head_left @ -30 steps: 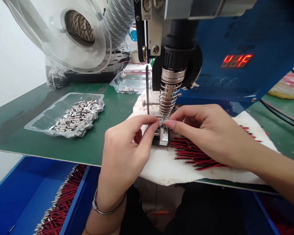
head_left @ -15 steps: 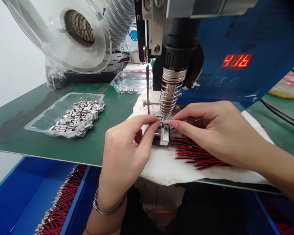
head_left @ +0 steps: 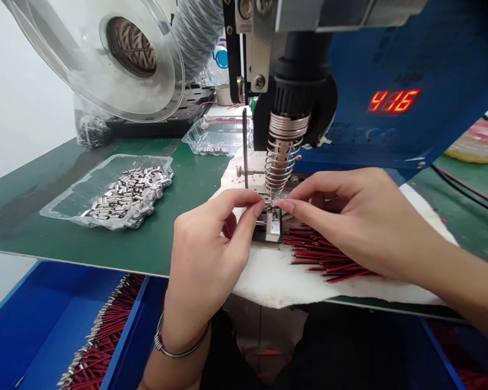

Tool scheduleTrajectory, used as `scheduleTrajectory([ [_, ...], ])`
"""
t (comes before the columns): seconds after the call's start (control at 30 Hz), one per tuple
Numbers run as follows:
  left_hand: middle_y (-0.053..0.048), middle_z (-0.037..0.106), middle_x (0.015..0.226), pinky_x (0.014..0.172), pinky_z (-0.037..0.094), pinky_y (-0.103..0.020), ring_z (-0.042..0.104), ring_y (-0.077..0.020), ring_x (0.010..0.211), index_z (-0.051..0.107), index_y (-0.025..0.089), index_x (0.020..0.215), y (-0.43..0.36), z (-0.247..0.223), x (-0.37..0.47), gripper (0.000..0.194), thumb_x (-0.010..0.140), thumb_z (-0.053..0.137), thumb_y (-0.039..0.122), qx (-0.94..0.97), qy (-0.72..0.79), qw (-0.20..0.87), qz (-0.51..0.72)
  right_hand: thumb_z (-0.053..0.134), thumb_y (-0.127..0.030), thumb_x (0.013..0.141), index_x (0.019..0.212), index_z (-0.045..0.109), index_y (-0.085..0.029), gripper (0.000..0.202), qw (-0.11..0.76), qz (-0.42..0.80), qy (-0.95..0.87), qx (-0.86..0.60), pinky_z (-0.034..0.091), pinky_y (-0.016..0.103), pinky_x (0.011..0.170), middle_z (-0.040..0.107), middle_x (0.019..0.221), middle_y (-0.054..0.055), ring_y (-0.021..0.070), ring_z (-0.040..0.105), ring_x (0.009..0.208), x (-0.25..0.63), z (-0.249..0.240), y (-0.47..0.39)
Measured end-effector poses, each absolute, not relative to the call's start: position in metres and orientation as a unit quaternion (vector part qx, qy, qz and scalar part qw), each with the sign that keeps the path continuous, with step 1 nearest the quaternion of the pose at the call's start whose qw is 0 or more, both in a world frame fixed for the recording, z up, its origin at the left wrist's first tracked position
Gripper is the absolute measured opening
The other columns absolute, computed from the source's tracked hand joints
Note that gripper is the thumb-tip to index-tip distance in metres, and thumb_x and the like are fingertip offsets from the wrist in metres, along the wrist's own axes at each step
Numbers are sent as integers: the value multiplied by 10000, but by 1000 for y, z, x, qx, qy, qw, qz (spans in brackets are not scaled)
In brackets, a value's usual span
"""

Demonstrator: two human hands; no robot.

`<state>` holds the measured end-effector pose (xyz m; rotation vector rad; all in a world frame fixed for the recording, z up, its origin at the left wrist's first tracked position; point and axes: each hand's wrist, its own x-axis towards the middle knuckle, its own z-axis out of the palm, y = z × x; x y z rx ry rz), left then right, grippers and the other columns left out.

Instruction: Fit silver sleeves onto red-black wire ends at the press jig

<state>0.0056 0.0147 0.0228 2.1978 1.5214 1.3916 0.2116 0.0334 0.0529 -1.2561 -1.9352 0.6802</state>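
I've got the red wire [head_left: 273,206] lying crosswise just below the soldering tip [head_left: 273,196], right hand [head_left: 345,211] pinching it, nearest; left hand [head_left: 211,235] pinched closed opposite, contents too hidden to call.

We hold our left hand [head_left: 207,244] near the middle of the frame, its thumb and forefinger pinched at the tips and pointing right. Our left wrist [head_left: 183,325] rises from the bottom edge. Our right hand [head_left: 353,216], right of centre, pinches likewise, pointing left, and our right forearm [head_left: 459,276] slants in from the lower right.
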Motion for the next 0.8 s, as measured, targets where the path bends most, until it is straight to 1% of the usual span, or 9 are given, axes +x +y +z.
scheduleTrajectory([
  [0.07,70,779,837,665,549,-229,646,-96,635,780,285,1000,15,23,5,66,1004,718,263,729,504,65,460,717,-473,990,823,814,-267,282,350,269,-752,-490,401,344,533,727,650,-10,176,570,536,212,53,34],
  [0.13,69,779,835,661,546,-230,654,-97,636,779,283,997,15,23,5,67,1002,717,259,729,503,66,460,690,-468,1012,841,790,-263,285,335,252,-770,-482,403,349,549,720,651,-6,179,567,534,213,53,34],
  [0.2,67,779,832,657,545,-231,660,-99,634,781,282,995,15,23,5,67,998,720,254,729,502,62,462,658,-436,1032,877,758,-258,256,319,205,-803,-459,415,351,598,722,679,-2,180,571,548,214,52,36],
  [0.3,69,772,819,652,536,-226,648,-92,621,783,277,987,14,23,5,77,994,718,237,731,497,55,464,591,-388,1055,943,710,-251,214,291,126,-849,-422,386,342,625,745,769,14,188,590,599,217,50,39],
  [0.4,74,759,796,645,520,-221,632,-84,610,781,274,983,14,23,5,84,994,712,227,734,495,56,462,536,-379,1086,997,673,-249,208,263,99,-865,-415,368,332,642,740,803,14,199,613,650,218,48,41],
  [0.5,78,754,787,645,518,-223,622,-82,603,780,275,981,15,23,5,84,993,713,226,733,497,58,461,539,-409,1103,1024,666,-252,217,257,111,-863,-421,383,325,659,732,805,5,199,632,679,218,48,41],
  [0.57,74,761,796,649,528,-227,628,-88,607,784,280,985,15,23,5,85,991,716,229,732,497,58,462,560,-426,1097,1006,682,-255,229,261,126,-856,-427,392,325,656,731,794,4,194,627,668,218,49,40],
  [0.7,63,773,802,656,546,-237,631,-101,599,790,282,991,15,23,5,94,989,714,228,732,500,57,460,591,-424,1079,929,714,-256,256,275,165,-841,-437,384,331,632,695,691,-17,170,560,574,217,54,38],
  [0.8,62,778,807,657,549,-238,634,-102,596,787,278,991,15,23,5,79,991,717,241,733,499,57,459,582,-403,1078,916,735,-252,269,280,204,-832,-433,375,326,617,679,664,-30,155,530,539,217,56,37],
])
